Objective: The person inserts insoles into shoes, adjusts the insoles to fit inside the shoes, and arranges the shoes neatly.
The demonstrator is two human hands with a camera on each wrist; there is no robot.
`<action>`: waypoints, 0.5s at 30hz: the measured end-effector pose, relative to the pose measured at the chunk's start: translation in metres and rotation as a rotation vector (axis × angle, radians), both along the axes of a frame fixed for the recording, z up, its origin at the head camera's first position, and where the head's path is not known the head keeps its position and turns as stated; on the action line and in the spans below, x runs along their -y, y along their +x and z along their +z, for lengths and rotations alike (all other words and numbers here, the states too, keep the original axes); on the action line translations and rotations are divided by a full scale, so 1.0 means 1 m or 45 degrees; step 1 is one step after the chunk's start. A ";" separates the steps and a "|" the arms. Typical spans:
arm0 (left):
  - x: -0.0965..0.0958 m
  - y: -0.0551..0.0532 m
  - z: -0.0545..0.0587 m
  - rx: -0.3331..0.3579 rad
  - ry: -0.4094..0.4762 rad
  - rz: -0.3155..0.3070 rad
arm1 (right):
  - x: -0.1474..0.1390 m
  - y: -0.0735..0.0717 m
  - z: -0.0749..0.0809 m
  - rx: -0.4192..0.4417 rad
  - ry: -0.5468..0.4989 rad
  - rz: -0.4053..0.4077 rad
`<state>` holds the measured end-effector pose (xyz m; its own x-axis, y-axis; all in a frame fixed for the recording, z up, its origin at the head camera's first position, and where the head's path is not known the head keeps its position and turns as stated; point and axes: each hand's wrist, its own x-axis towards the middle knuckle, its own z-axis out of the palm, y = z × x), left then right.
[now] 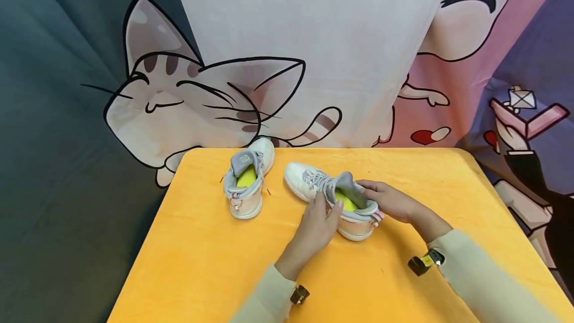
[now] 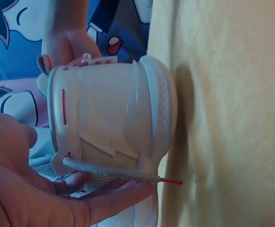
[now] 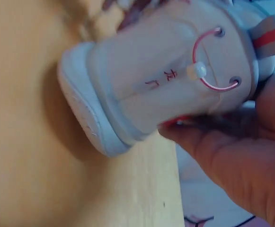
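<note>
A white and pale pink sneaker [image 1: 354,227] with a yellow-green insole [image 1: 344,200] is between both hands, toe pointing to the far left. My left hand [image 1: 316,226] grips its near side, thumb at the collar; the left wrist view shows fingers along the side, near a grey lace [image 2: 111,171] with a red tip. My right hand [image 1: 391,201] holds the collar's other side. In the right wrist view the heel has a red cord with a white bead [image 3: 196,71] and a grey-red pull tab [image 3: 270,35]. Whether its sole touches the table is unclear.
The matching sneaker [image 1: 244,207] stands to the left, toe away, tongue up and laces loose. Yellow cloth covers the table [image 1: 202,258]. Behind its back edge hangs a curtain [image 1: 336,29] printed with a cartoon cat. A small dark device [image 1: 421,264] sits on my right wrist.
</note>
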<state>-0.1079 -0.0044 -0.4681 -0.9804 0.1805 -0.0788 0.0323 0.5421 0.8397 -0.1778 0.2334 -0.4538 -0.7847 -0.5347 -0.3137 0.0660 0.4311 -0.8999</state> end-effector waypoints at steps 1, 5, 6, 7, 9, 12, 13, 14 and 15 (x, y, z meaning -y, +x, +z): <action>0.001 -0.002 0.001 -0.010 0.004 0.006 | 0.003 0.004 0.001 -0.016 -0.014 -0.026; 0.009 -0.011 0.006 -0.048 0.001 0.014 | 0.016 0.020 0.003 -0.031 -0.115 -0.121; 0.011 -0.013 0.006 -0.056 0.008 0.012 | 0.019 0.024 0.003 -0.025 -0.146 -0.148; 0.013 -0.015 0.007 -0.057 0.016 0.008 | 0.022 0.028 0.003 -0.019 -0.172 -0.179; 0.017 -0.019 0.009 -0.051 0.022 0.007 | 0.029 0.036 0.003 -0.023 -0.191 -0.229; 0.022 -0.025 0.010 -0.026 0.043 0.004 | 0.038 0.046 0.003 -0.033 -0.186 -0.297; 0.024 -0.027 0.010 -0.019 0.035 0.004 | 0.041 0.049 0.003 -0.032 -0.185 -0.318; 0.025 -0.029 0.010 -0.015 0.029 0.005 | 0.043 0.052 0.003 -0.033 -0.180 -0.335; 0.026 -0.032 0.010 -0.013 0.021 0.003 | 0.046 0.055 0.003 -0.032 -0.179 -0.351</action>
